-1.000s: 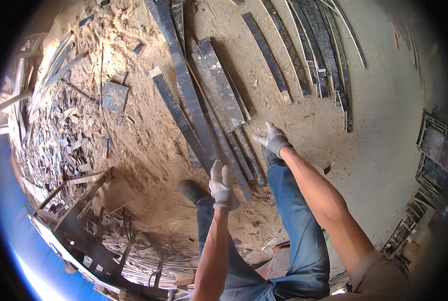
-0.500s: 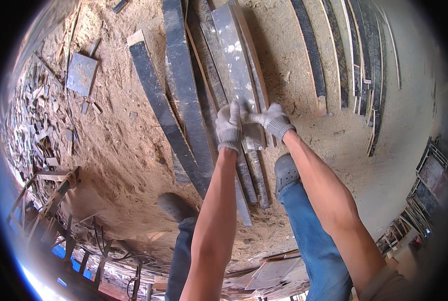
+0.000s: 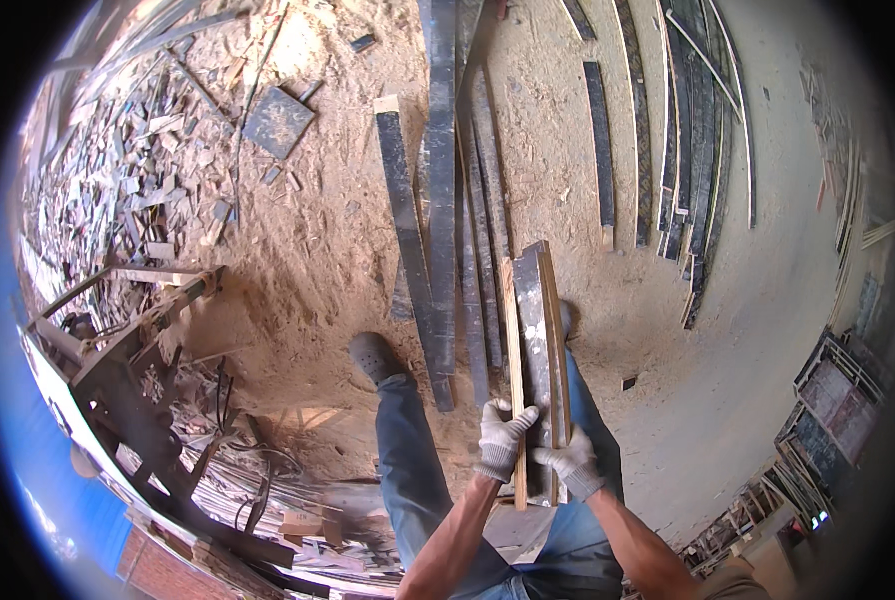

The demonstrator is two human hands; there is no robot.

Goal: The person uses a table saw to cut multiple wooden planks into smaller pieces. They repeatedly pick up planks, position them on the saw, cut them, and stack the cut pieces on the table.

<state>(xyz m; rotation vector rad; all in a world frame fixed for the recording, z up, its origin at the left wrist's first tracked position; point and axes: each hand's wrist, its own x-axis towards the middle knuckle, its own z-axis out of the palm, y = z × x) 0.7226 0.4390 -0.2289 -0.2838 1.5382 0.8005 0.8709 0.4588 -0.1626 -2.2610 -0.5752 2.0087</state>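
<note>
Both my hands wear pale knitted gloves and are closed around a stack of dark-faced plywood strips [image 3: 534, 340] with light cut edges, raised in front of my legs. My left hand [image 3: 504, 440] grips the left side near the close end, its thumb over the dark face. On the opposite side, my right hand [image 3: 571, 464] clasps the edge at about the same height. White splotches mark the top strip. On the ground to the left lie longer dark plywood strips [image 3: 439, 200], some overlapping.
Sawdust covers the ground. Several more dark strips [image 3: 705, 140] lie at the right. Wood offcuts [image 3: 147, 195] are heaped at far left, near a square board [image 3: 278, 123]. A metal frame [image 3: 132, 340] stands at lower left; a rack [image 3: 839, 395] is at the right edge.
My hands have lifted the stack of plywood strips off the ground and drawn it back toward my body. The view has shifted, so the remaining strips appear farther away.
</note>
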